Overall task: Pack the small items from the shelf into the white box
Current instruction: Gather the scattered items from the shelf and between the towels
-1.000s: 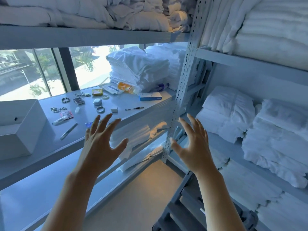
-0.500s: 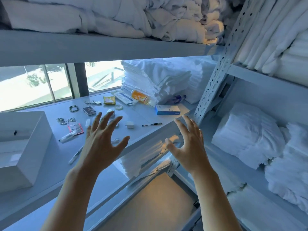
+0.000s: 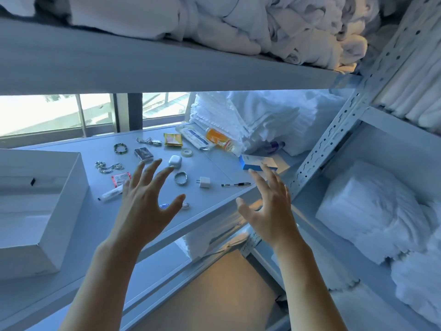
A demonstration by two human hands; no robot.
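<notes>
While spread, both hands, left hand (image 3: 145, 206) and right hand (image 3: 269, 206), hover over shelf (image 3: 214, 201).

Folded white towels (image 3: 274, 120), stacked at the back right of the middle shelf. Crumpled white linen (image 3: 274, 27), piled on the upper shelf board (image 3: 167, 65). Perforated grey upright (image 3: 343, 125), right. White bedding bundles (image 3: 372, 206), right-hand bay. Window (image 3: 59, 111), behind. Tan floor (image 3: 222, 295), below.

Bare forearms, left hand (image 3: 145, 206) and right hand (image 3: 269, 209) ringless.
</notes>
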